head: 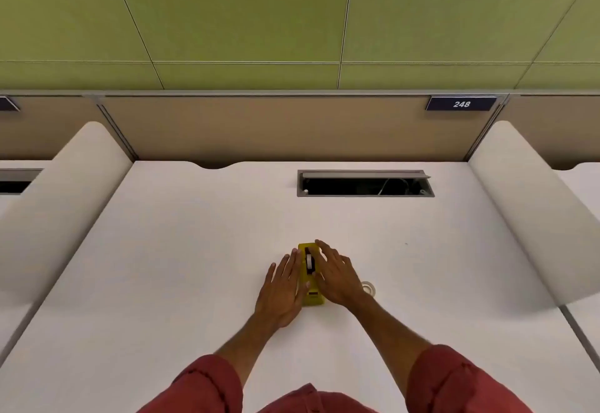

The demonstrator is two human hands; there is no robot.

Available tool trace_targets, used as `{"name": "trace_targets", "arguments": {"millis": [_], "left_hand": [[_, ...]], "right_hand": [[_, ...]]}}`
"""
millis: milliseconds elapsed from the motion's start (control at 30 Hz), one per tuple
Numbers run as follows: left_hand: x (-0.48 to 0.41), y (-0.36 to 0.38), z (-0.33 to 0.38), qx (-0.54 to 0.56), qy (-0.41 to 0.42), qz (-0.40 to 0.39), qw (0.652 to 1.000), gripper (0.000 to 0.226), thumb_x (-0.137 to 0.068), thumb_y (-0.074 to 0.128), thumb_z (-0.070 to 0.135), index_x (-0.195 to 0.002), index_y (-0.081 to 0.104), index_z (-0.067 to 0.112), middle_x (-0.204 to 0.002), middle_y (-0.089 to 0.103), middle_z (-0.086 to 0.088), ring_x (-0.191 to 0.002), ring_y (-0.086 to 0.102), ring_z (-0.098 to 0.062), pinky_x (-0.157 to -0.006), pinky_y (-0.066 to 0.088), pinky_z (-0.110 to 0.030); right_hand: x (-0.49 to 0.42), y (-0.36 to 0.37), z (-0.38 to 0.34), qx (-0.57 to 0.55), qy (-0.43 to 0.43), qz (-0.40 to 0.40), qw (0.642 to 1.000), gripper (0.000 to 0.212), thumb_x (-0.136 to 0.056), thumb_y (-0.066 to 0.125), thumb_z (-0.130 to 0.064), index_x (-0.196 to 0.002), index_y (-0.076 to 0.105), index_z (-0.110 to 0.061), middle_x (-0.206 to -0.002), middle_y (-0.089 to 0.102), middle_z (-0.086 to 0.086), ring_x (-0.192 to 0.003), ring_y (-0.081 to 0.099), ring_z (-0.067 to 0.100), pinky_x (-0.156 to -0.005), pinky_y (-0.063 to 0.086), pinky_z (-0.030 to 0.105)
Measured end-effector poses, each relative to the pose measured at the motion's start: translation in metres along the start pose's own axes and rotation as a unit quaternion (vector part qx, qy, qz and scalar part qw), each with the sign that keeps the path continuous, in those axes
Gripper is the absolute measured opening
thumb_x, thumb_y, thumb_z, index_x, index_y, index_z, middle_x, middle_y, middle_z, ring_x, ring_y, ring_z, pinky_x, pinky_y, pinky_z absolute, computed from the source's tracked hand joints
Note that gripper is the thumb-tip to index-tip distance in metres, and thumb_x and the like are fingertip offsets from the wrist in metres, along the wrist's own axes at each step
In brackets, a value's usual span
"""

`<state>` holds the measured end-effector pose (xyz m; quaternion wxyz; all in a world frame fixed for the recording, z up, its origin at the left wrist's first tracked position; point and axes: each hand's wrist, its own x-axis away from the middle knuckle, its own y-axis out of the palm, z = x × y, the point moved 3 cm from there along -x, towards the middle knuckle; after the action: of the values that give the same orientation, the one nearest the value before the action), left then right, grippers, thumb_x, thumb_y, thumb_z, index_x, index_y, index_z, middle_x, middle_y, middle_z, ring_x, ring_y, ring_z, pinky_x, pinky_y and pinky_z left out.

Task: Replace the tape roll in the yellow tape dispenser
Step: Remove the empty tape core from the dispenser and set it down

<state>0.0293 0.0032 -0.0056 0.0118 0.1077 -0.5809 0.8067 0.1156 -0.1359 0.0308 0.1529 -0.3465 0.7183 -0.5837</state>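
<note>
The yellow tape dispenser (311, 279) lies flat on the white desk (194, 266), its long side pointing away from me. A white tape roll (309, 261) sits in its dark slot. My left hand (283, 289) rests against the dispenser's left side, fingers straight and together. My right hand (336, 274) lies over its right side, fingers spread; neither hand grips it. A second clear tape roll (369, 288) lies flat on the desk just right of my right wrist, partly hidden by it.
An open cable slot (365, 183) is set in the desk at the back right. Rounded white dividers (61, 205) (532, 208) flank the desk on both sides. A tan partition with a "248" sign (461, 104) stands behind.
</note>
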Motion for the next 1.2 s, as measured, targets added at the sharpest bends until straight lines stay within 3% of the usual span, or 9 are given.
{"name": "trace_targets", "arguments": {"millis": [133, 400, 700, 867, 1200], "left_hand": [[0.004, 0.007, -0.004, 0.035, -0.007, -0.023, 0.999, 0.075, -0.114, 0.025, 0.053, -0.171, -0.011, 0.02, -0.181, -0.013, 0.006, -0.17, -0.006, -0.011, -0.141, 0.004, -0.042], [0.004, 0.016, -0.006, 0.073, -0.003, -0.061, 0.995, 0.076, -0.114, 0.028, 0.054, -0.171, -0.009, 0.021, -0.181, -0.008, 0.006, -0.17, -0.005, -0.011, -0.141, 0.003, -0.042], [0.003, 0.015, -0.01, 0.106, -0.01, -0.072, 0.992, 0.078, -0.113, 0.029, 0.055, -0.171, -0.012, 0.022, -0.181, -0.007, 0.008, -0.17, -0.004, -0.011, -0.141, 0.004, -0.043], [0.004, 0.018, -0.012, 0.132, -0.019, -0.072, 0.988, 0.077, -0.114, 0.029, 0.053, -0.171, -0.012, 0.022, -0.181, -0.008, 0.007, -0.17, -0.003, -0.011, -0.141, 0.003, -0.043], [0.0, 0.015, -0.012, 0.182, -0.038, -0.039, 0.982, 0.072, -0.115, 0.029, 0.048, -0.172, -0.006, 0.022, -0.182, -0.002, 0.007, -0.17, 0.005, -0.011, -0.141, 0.008, -0.041]], "right_hand": [[-0.004, 0.0, -0.003, 0.02, 0.012, 0.002, 1.0, 0.06, -0.108, 0.043, -0.032, -0.166, 0.027, -0.024, -0.174, 0.021, -0.002, -0.153, 0.039, 0.02, -0.118, 0.04, 0.038], [-0.018, -0.002, -0.006, 0.015, 0.045, -0.001, 0.999, 0.049, -0.108, 0.051, -0.026, -0.156, 0.042, -0.022, -0.16, 0.038, 0.001, -0.142, 0.047, 0.023, -0.109, 0.046, 0.04], [-0.027, -0.002, -0.006, -0.007, 0.072, 0.006, 0.997, 0.035, -0.104, 0.057, -0.021, -0.138, 0.058, -0.017, -0.147, 0.045, 0.003, -0.13, 0.054, 0.025, -0.103, 0.049, 0.042], [-0.028, 0.0, -0.006, -0.027, 0.074, 0.019, 0.997, 0.032, -0.104, 0.059, -0.018, -0.136, 0.059, -0.015, -0.144, 0.048, 0.005, -0.122, 0.059, 0.028, -0.101, 0.051, 0.041], [-0.029, -0.008, -0.002, -0.061, 0.061, 0.031, 0.996, 0.037, -0.106, 0.058, -0.021, -0.143, 0.058, -0.015, -0.139, 0.055, 0.005, -0.126, 0.058, 0.025, -0.103, 0.052, 0.039]]}}
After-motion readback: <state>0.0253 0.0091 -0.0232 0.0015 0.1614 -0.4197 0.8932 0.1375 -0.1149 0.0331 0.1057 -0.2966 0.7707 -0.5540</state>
